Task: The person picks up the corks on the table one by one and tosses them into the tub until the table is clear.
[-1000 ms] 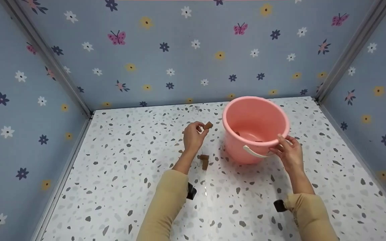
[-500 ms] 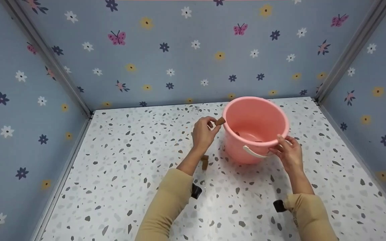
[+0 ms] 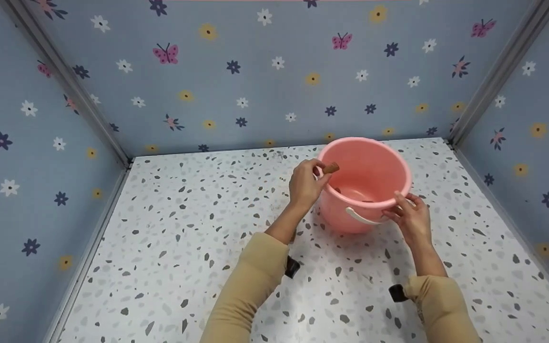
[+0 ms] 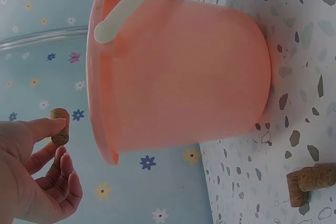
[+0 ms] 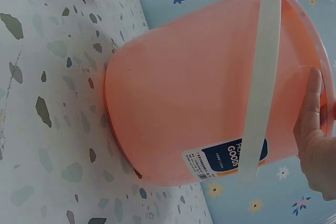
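Note:
A brown cork (image 3: pixel 330 168) is pinched between the thumb and forefinger of my left hand (image 3: pixel 305 183), over the left rim of a pink bucket (image 3: pixel 343 216). The left wrist view shows the same cork (image 4: pixel 60 126) level with the bucket's mouth and apart from it. My right hand (image 3: pixel 412 219) grips the bucket's rim at the front right, with the thumb on top and fingers below. Small brown bits (image 3: pixel 338 190) show inside the bucket, mostly hidden by its wall. Two more corks (image 4: pixel 316 177) lie touching on the tabletop; my left forearm nearly covers them in the head view.
The bucket's white handle (image 3: pixel 362 217) hangs down its front side. A speckled white tabletop (image 3: pixel 184 247) carries everything. Blue flowered panels (image 3: pixel 255 85) enclose it at the back, left and right. A black wrist camera (image 3: pixel 292 267) sits on each forearm.
My left hand has carried the cork to the right, from beside the bucket to over its rim. The right hand and the bucket have stayed in place.

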`<state>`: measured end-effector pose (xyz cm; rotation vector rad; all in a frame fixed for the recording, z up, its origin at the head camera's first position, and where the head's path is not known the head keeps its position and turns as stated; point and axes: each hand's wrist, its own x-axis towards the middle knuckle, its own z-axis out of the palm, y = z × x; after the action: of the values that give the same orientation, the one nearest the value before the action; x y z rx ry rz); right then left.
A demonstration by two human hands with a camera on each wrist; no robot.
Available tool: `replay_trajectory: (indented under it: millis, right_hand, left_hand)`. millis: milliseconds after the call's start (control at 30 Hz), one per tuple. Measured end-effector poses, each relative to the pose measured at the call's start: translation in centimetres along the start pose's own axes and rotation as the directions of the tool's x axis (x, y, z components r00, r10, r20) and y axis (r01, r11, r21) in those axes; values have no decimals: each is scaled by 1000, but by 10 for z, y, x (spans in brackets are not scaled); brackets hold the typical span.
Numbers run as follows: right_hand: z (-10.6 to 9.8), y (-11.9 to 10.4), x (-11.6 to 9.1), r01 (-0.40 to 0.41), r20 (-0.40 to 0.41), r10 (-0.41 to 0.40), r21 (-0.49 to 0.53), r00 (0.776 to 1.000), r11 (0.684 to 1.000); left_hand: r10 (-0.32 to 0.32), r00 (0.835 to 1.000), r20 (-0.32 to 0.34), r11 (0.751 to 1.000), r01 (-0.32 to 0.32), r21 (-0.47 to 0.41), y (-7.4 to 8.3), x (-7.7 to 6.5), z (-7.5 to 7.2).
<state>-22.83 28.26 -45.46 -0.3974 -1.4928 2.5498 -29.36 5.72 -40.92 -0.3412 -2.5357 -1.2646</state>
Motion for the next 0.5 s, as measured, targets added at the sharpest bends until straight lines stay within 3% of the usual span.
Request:
replay_trajectory:
  millis: [133, 300, 367, 400, 433, 500]
  right_hand:
    - [-16, 14, 17, 27, 4, -27, -29, 1000, 999]
    - [-89, 71, 93, 113, 73, -116, 41, 991, 993]
    - [-109, 88, 114, 140, 95, -147, 72, 985, 988]
    - [-101, 82, 104, 123, 111, -133, 94, 985, 988]
    - [-88, 73, 92, 111, 78, -117, 72, 990, 991]
    - [-55, 46, 57, 65, 67, -70, 74, 995, 995]
  left_hand:
    - [-19, 1000, 18, 1000, 19, 22, 6, 2, 5]
    - [-36, 999, 34, 998, 35, 55, 12, 3, 11]
    - [-32, 998, 46, 998, 29, 60, 14, 3, 13]
    - [-31, 998, 53, 998, 28, 58, 15, 3, 14]
    - [-31, 998, 61, 998, 27, 62, 15, 3, 14]
    - [-33, 996, 79, 998, 28, 60, 15, 2, 15]
